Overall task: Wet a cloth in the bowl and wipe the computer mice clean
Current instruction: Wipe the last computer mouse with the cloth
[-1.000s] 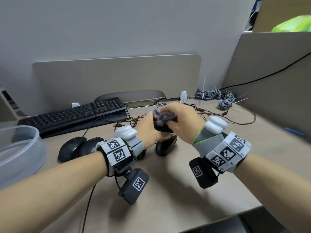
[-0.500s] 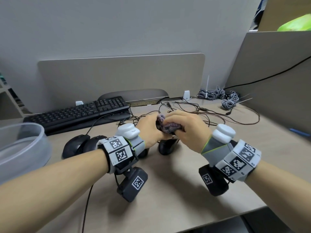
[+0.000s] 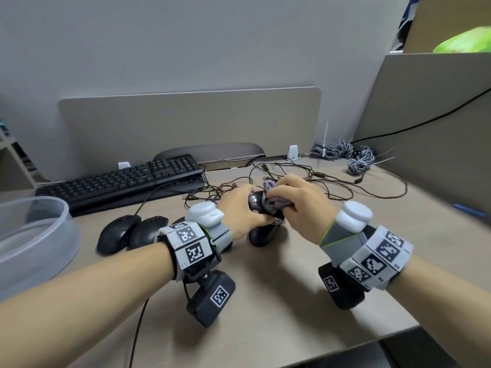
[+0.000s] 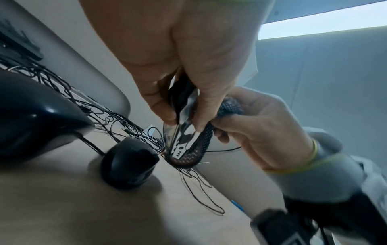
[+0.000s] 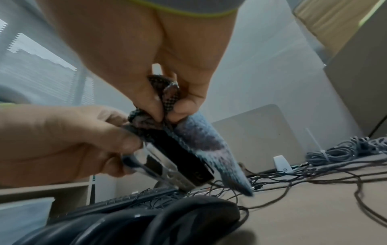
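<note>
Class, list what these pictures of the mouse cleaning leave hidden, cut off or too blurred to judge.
- Held mouse: in the head view the left hand, right hand and cloth cover most of it.
- Bowl: the head view's left edge cuts it off; water not discernible.
- Mice on the desk: the left wrist hides how many there are.
- Whether the cloth is wet: no view shows it.

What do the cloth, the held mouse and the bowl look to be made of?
Cloth: soft woven or knitted fabric, matte, with a visible grid texture; it folds and bunches in the right hand.
Held mouse: black plastic, probably; smooth, slightly glossy shell.
Bowl: translucent, frosted-looking plastic, likely.
</note>
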Demonstrator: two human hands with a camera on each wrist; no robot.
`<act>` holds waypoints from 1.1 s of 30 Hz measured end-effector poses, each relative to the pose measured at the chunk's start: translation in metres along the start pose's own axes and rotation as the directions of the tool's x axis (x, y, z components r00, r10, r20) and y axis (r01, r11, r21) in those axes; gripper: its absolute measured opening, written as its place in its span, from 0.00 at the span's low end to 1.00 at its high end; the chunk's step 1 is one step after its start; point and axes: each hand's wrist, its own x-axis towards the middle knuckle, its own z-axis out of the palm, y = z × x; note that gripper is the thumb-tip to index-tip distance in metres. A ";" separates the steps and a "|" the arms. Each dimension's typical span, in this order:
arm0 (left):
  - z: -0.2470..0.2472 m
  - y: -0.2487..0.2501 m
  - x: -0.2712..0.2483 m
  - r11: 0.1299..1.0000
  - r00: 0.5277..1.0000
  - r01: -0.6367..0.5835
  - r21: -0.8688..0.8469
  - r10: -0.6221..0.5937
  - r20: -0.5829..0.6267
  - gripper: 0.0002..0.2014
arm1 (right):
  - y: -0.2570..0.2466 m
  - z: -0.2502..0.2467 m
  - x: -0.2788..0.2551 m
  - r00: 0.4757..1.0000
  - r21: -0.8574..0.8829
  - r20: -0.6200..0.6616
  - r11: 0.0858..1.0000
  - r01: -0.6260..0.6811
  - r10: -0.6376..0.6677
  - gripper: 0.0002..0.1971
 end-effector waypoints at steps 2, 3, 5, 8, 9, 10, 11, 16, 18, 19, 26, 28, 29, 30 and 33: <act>0.001 0.006 -0.002 1.000 0.999 -0.015 0.025 0.014 0.033 0.20 | -0.007 -0.001 0.011 0.998 0.001 0.028 0.999 -0.052 0.052 0.22; 0.000 0.011 -0.002 0.999 0.998 -0.032 0.045 0.029 0.056 0.16 | -0.012 -0.001 0.016 0.998 0.006 0.034 0.998 -0.056 0.055 0.22; -0.003 0.019 -0.003 0.996 0.995 -0.041 0.078 0.034 0.089 0.12 | -0.022 0.000 0.021 0.999 0.008 0.035 0.999 -0.035 0.034 0.23; -0.009 0.014 -0.004 1.000 0.998 0.004 0.004 -0.004 0.062 0.20 | -0.021 -0.001 0.011 0.998 0.004 0.060 1.000 -0.008 0.008 0.22; -0.009 0.008 -0.004 0.999 0.999 0.037 -0.036 -0.035 0.036 0.22 | -0.018 -0.001 0.007 0.997 0.003 0.075 1.000 -0.017 0.017 0.20; -0.009 0.004 -0.004 0.996 0.998 0.062 -0.069 -0.061 0.018 0.23 | -0.013 -0.001 0.004 0.995 -0.001 0.090 0.999 -0.043 0.043 0.19; -0.009 0.001 -0.005 0.992 0.997 0.077 -0.098 -0.077 0.003 0.23 | -0.008 -0.002 0.004 0.991 -0.013 0.102 0.996 -0.084 0.085 0.18; -0.010 0.009 -0.002 0.985 0.997 0.080 -0.153 -0.080 0.006 0.25 | -0.005 -0.011 0.021 0.973 -0.030 0.064 0.975 -0.218 0.220 0.15; -0.013 0.014 0.001 0.976 0.996 0.091 -0.197 -0.083 0.044 0.26 | -0.014 -0.011 0.024 0.987 0.018 0.016 0.987 -0.160 0.160 0.15; -0.013 0.014 0.002 0.974 0.995 0.096 -0.206 -0.086 0.056 0.26 | -0.019 -0.010 0.023 0.991 0.026 0.011 0.991 -0.134 0.134 0.15; -0.010 0.003 -0.001 0.943 0.986 0.163 -0.290 -0.150 0.067 0.20 | 0.001 -0.010 0.013 0.964 -0.031 0.105 0.970 -0.241 0.243 0.12; -0.014 0.005 -0.001 0.916 0.985 0.171 -0.362 -0.163 0.052 0.14 | 0.009 -0.014 0.014 0.952 -0.037 0.087 0.956 -0.292 0.295 0.12; -0.015 0.007 0.000 0.907 0.986 0.165 -0.388 -0.161 0.043 0.16 | 0.009 -0.016 0.015 0.951 -0.016 0.055 0.952 -0.305 0.305 0.12; -0.014 0.008 0.002 0.905 0.989 0.145 -0.401 -0.145 0.032 0.20 | 0.005 -0.017 0.015 0.956 0.022 0.015 0.956 -0.294 0.294 0.11; -0.010 0.014 0.003 0.946 0.998 0.069 -0.318 -0.065 0.022 0.27 | -0.015 -0.015 0.017 0.987 0.115 -0.008 0.981 -0.157 0.159 0.12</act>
